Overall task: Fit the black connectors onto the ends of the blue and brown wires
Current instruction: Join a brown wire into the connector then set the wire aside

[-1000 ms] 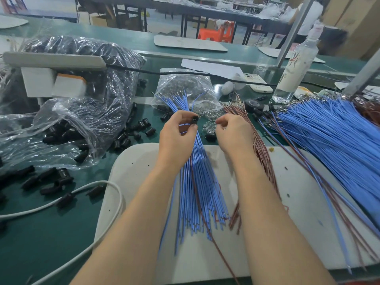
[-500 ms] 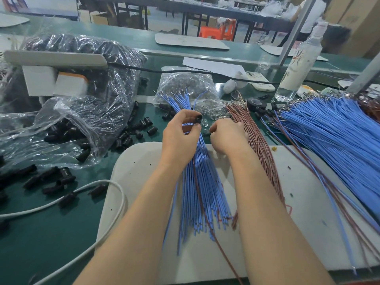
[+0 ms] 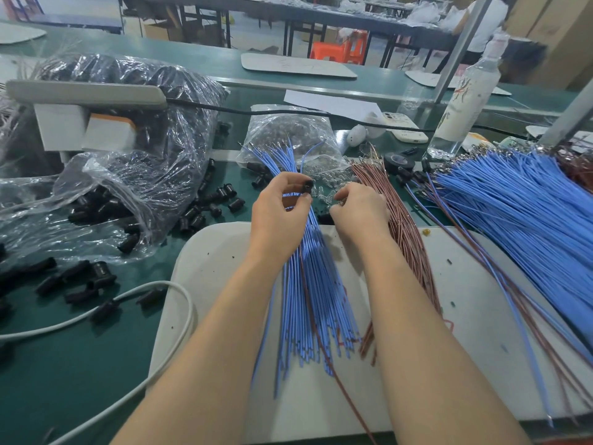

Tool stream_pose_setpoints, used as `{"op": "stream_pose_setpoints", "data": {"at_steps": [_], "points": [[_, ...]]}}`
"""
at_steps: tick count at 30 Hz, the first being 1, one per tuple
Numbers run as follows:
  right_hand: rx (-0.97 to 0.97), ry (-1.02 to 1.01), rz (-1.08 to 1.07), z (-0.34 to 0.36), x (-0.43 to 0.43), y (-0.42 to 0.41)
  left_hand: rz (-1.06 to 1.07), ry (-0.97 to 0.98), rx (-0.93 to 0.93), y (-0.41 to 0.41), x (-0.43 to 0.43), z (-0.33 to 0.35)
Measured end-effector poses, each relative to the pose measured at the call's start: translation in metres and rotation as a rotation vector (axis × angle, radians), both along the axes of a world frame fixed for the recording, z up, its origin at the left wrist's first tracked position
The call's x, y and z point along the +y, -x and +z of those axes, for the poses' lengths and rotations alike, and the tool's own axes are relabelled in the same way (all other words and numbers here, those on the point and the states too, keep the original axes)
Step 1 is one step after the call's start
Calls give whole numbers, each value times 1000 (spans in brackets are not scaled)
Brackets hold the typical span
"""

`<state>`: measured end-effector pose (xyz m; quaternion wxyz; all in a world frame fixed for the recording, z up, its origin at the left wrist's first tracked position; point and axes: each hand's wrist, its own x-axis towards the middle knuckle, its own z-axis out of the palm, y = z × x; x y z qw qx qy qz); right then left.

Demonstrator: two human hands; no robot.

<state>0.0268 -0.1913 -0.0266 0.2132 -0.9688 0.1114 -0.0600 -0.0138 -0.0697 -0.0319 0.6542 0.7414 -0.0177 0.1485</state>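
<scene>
The left hand (image 3: 282, 220) pinches one black connector (image 3: 307, 187) between thumb and forefinger, raised just above the centre of the frame, with what looks like its open end turned toward the right hand (image 3: 359, 210). That hand lies just to the right of it and a little lower, its fingers curled down among the upper ends of the brown wires (image 3: 404, 232). Whether it has a wire pinched cannot be told, since the fingertips are hidden behind the knuckles. The coming move likely turns on this short gap: a wire end must travel leftward and slightly up into the connector, so the right hand is the nearer one to feed it. The blue wires (image 3: 308, 300) lie in a bundle under the left palm, their long axis running from the upper centre down toward the lower centre across the white board (image 3: 218, 284). The brown wires run nearly parallel beside them, fanning a little to the right. The connector is small, matte black and stubby, with a rim round one end. More loose black connectors (image 3: 221, 197) are scattered on the green tabletop (image 3: 80, 364) at centre left.
</scene>
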Motion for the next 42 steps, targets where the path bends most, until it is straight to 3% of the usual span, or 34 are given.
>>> {"op": "stream_pose_setpoints", "data": {"at_steps": [5, 10, 14, 25, 38, 42], "points": [[-128, -135, 25, -3, -4, 2, -14, 4, 6, 0, 1, -1], [-309, -508, 163, 10, -12, 15, -17, 2, 1, 0, 0, -2], [-367, -615, 268, 12, -9, 28, -30, 2, -8, 0, 0, -2], [-422, -518, 343, 18, -5, 40, -52, -6, -12, -1, 1, -3], [-422, -585, 339, 22, -1, 44, -53, -40, -23, 1, 0, -2], [-470, -449, 315, 23, 2, 47, -52, -59, -44, 2, 0, -3]]}}
